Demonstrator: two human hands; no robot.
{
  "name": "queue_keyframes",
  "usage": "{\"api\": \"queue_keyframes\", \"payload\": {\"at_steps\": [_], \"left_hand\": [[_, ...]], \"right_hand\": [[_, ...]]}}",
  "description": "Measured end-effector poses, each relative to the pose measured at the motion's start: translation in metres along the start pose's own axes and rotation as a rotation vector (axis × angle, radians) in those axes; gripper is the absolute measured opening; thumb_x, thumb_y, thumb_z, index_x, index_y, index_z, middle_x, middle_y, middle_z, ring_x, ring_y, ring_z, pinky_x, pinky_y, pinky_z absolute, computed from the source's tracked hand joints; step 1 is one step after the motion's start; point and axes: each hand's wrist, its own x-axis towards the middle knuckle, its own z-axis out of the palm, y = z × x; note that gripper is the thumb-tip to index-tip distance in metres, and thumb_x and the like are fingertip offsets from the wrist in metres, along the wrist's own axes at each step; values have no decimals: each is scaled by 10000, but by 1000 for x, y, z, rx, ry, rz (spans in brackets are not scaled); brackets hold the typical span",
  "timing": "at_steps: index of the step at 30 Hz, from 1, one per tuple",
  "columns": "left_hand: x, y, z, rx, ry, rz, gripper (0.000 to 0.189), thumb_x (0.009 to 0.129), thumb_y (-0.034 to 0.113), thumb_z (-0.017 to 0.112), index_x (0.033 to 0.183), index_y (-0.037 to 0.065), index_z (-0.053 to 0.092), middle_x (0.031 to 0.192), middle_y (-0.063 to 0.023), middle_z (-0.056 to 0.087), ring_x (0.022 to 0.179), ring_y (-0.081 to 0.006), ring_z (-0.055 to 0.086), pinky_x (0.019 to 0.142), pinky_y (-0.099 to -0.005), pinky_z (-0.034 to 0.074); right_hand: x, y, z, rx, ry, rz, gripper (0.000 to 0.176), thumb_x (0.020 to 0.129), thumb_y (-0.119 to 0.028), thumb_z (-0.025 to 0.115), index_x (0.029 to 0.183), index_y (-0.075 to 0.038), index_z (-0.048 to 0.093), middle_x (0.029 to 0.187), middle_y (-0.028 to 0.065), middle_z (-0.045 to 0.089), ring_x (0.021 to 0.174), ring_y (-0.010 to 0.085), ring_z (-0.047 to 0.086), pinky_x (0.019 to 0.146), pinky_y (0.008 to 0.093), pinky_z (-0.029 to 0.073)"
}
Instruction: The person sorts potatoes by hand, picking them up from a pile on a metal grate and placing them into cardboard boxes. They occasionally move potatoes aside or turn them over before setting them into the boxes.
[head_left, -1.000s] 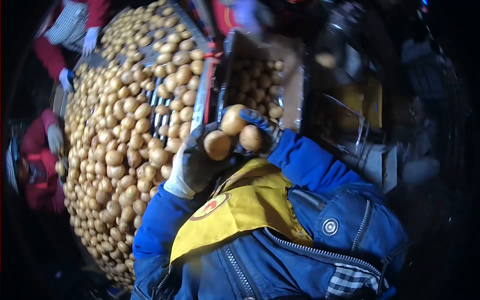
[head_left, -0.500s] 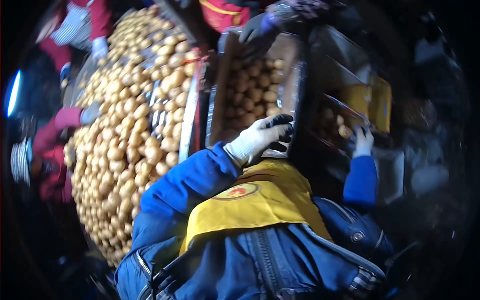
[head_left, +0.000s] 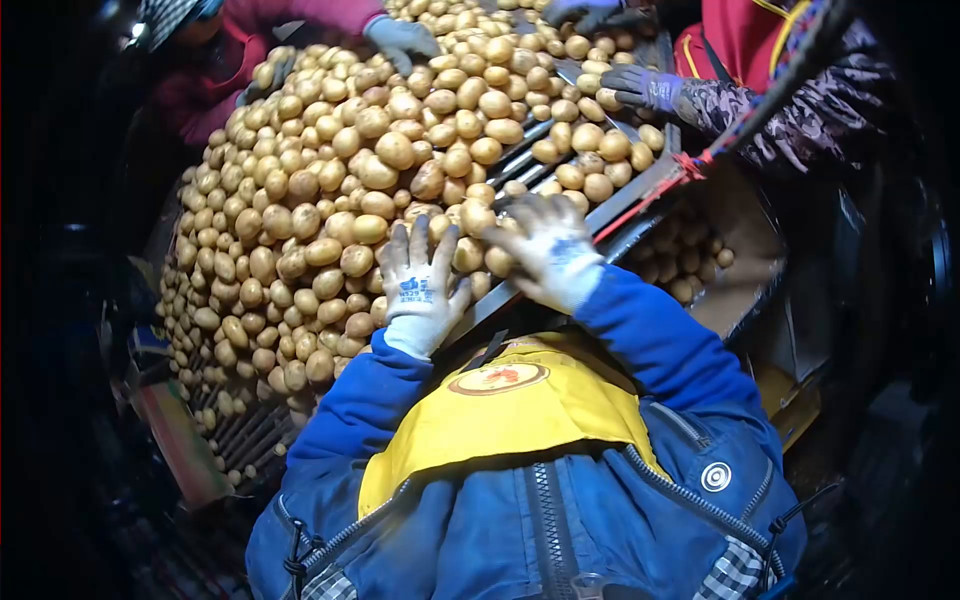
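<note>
A broad heap of potatoes (head_left: 320, 250) covers the sorting surface in front of me. My left hand (head_left: 422, 290), in a white glove with dirty dark fingertips, rests on the near edge of the heap, fingers spread over the potatoes. To its right, my right hand (head_left: 553, 255) wears a matching glove. Its fingers stretch out against potatoes beside the metal edge rail (head_left: 630, 198), with none seen gripped. Dark rollers (head_left: 525, 155) show between the potatoes beyond my right hand.
A cardboard box (head_left: 745, 215) with potatoes in it stands beyond the rail at right. Across the heap, one co-worker's grey glove (head_left: 402, 40) and another's purple-cuffed glove (head_left: 640, 86) touch potatoes. A red cord (head_left: 690, 165) is tied at the rail's corner.
My view has turned left to the potato heap. Both hands have come onto it; my right hand has left the yellow crate area, and my left the box side.
</note>
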Motion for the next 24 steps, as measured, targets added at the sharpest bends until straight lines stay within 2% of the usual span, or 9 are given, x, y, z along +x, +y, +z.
{"api": "queue_keyframes", "payload": {"at_steps": [4, 7, 10, 13, 15, 17, 19, 22, 24], "left_hand": [[14, -22, 15, 50, -66, -103, 873, 797, 410, 751, 1575, 288, 373, 1652, -183, 241, 1502, -507, 157, 1168, -703, 151], [38, -24, 13, 34, -121, -105, 883, 780, 364, 781, 1563, 297, 379, 1591, -159, 332, 1389, -476, 346, 1080, -660, 350], [64, -27, 17, -40, -30, -77, 752, 767, 333, 797, 1459, 260, 510, 1424, -177, 466, 1221, -412, 481, 970, -538, 463], [95, -21, 32, 77, 94, -11, 549, 788, 266, 757, 1319, 255, 619, 1170, -133, 552, 1063, -345, 530, 848, -482, 479], [112, -19, 32, 41, 92, 26, 557, 781, 245, 756, 1322, 254, 621, 1207, -146, 561, 1089, -354, 542, 888, -489, 487], [121, -35, 48, -79, 185, 77, 564, 780, 229, 761, 1326, 241, 619, 1263, -160, 561, 1142, -370, 546, 946, -495, 489], [112, -46, 42, -192, 188, 71, 559, 792, 189, 758, 1331, 203, 611, 1309, -172, 549, 1188, -391, 537, 996, -481, 485], [92, -66, 36, -287, 35, -11, 516, 803, 144, 729, 1306, 159, 618, 1278, -140, 578, 1156, -374, 556, 985, -458, 490], [86, -70, 30, -416, 139, 6, 441, 826, 181, 717, 1256, 127, 638, 1173, -162, 611, 1072, -360, 596, 934, -455, 513]], "right_hand": [[54, 0, 49, -116, -249, -130, 560, 769, -361, 741, 1308, -247, 641, 1483, 150, 460, 1439, 413, 346, 1145, 672, 208], [62, 18, 49, -59, -278, -87, 614, 736, -434, 748, 1308, -242, 638, 1499, 153, 433, 1435, 411, 339, 1149, 659, 213], [60, 38, 45, -23, -234, -29, 564, 713, -432, 750, 1222, -207, 665, 1493, 161, 428, 1383, 395, 387, 1125, 651, 243], [68, 72, 39, 161, -262, 110, 508, 754, -377, 763, 1215, -199, 649, 1308, 182, 572, 1234, 377, 549, 1047, 519, 424], [78, 107, 43, 18, -195, 273, 455, 783, -353, 717, 1192, -163, 649, 1225, 170, 616, 1158, 354, 603, 981, 467, 497], [74, 135, 40, -69, -167, 218, 420, 819, -333, 698, 1200, -166, 642, 1210, 175, 619, 1150, 371, 602, 994, 481, 486], [72, 156, 41, 245, -55, 325, 449, 816, -270, 748, 1240, -157, 653, 1232, 151, 651, 1172, 325, 622, 1009, 421, 494], [57, 154, 23, 1141, 206, 663, 341, 884, -202, 756, 1190, -68, 685, 1099, 62, 680, 1046, 191, 669, 913, 320, 555], [47, 143, 6, 1552, 221, 795, 304, 935, -229, 710, 1196, -79, 661, 1106, 84, 689, 955, 252, 703, 818, 381, 619]]}}
